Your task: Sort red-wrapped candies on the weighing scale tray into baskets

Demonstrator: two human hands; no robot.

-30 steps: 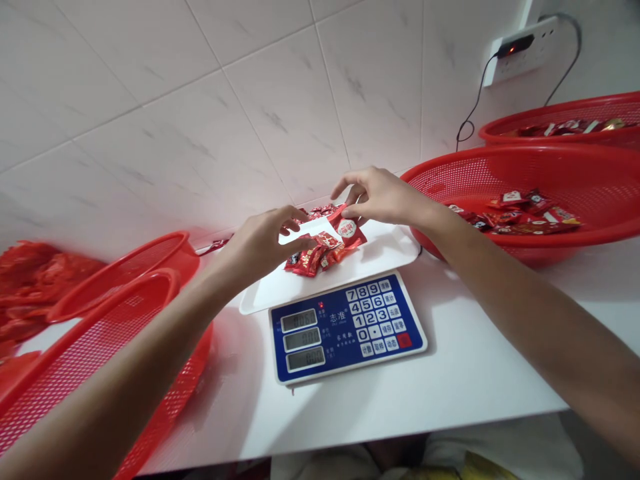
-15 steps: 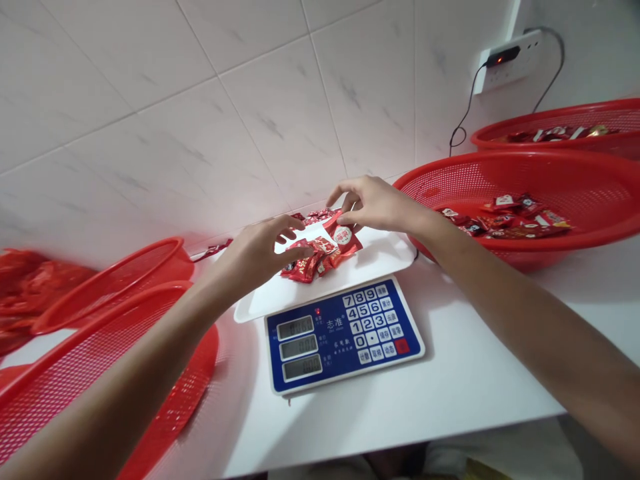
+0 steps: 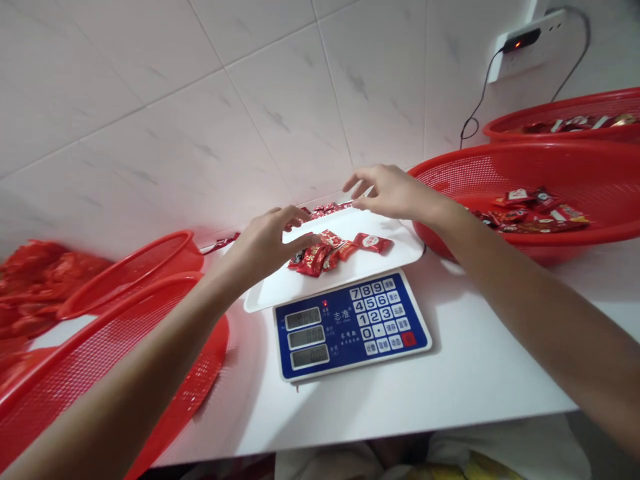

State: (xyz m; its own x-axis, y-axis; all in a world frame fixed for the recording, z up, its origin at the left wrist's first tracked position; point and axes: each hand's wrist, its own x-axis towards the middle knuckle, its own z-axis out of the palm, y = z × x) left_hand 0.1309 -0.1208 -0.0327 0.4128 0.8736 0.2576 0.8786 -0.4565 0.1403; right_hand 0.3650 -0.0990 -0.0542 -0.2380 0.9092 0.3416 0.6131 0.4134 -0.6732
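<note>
Several red wrapped candies (image 3: 316, 257) lie in a loose heap on the white pan (image 3: 400, 248) of a blue digital scale (image 3: 345, 327). One candy with a round white label (image 3: 373, 243) lies flat to the right of the heap. My left hand (image 3: 275, 240) hovers at the heap's left side, thumb and fingers apart; whether the thumb touches a candy I cannot tell. Over the pan's back right edge, my right hand (image 3: 383, 190) is raised with fingers spread and nothing in them. The scale's display digits are faint.
To the right stand red mesh baskets, the nearer basket (image 3: 550, 160) with several candies (image 3: 540, 212) inside. More red baskets (image 3: 145, 273) and red plastic bags (image 3: 45, 280) are at left. More candies (image 3: 330, 209) lie behind the pan. A socket strip (image 3: 530, 50) with a cable is on the tiled wall.
My right hand has let go of the candy with the white label, which now lies on the pan, and has lifted up and back. The whole view has shifted slightly.
</note>
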